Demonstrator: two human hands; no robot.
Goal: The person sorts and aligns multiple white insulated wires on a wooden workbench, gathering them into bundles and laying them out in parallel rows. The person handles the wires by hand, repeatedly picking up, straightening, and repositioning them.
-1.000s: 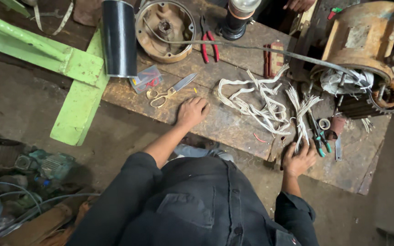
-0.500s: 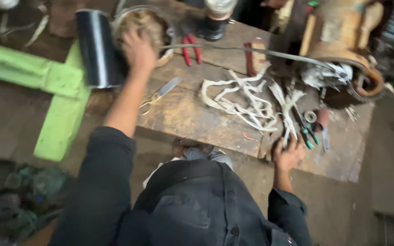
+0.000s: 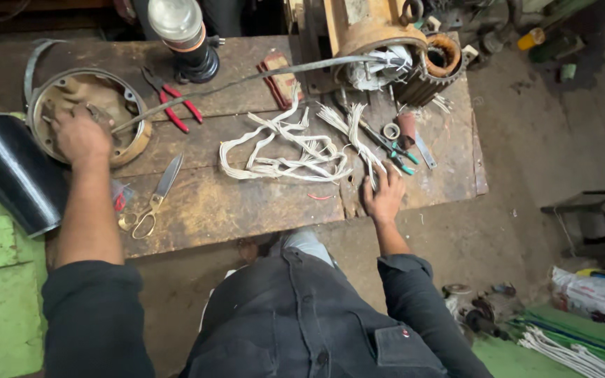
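While the left hand [image 3: 80,134] lies palm-down inside the round metal motor end cover [image 3: 131,143], fingers curled over something in the bowl, I cannot tell whether it grips a part or only rests there; the back of the hand hides it. Cover sits at the left end of the worn wooden bench [image 3: 246,210], touching or just beside a black cylinder [image 3: 8,171] that overhangs the bench edge. Right hand [image 3: 384,196] is spread flat, open, pressing the near ends of a bundle of white wire leads [image 3: 281,157] against the boards. Green-handled pliers [image 3: 400,150] lie just beyond its fingertips, with a small tape roll [image 3: 391,130] near them. Scissors [image 3: 155,199] lie between the two arms, red-handled pliers [image 3: 176,101] above the cover. A long thin rod or cable [image 3: 246,80] runs from the cover toward the motor stator [image 3: 414,66] at the far edge. Risks, as I judge them: the cylinder hangs off the edge, and a nudge from the left forearm could roll it to the floor. Pulling the cover could drag the rod and disturb the stator windings. Loose leads under the right palm could snag on the pliers and tangle.
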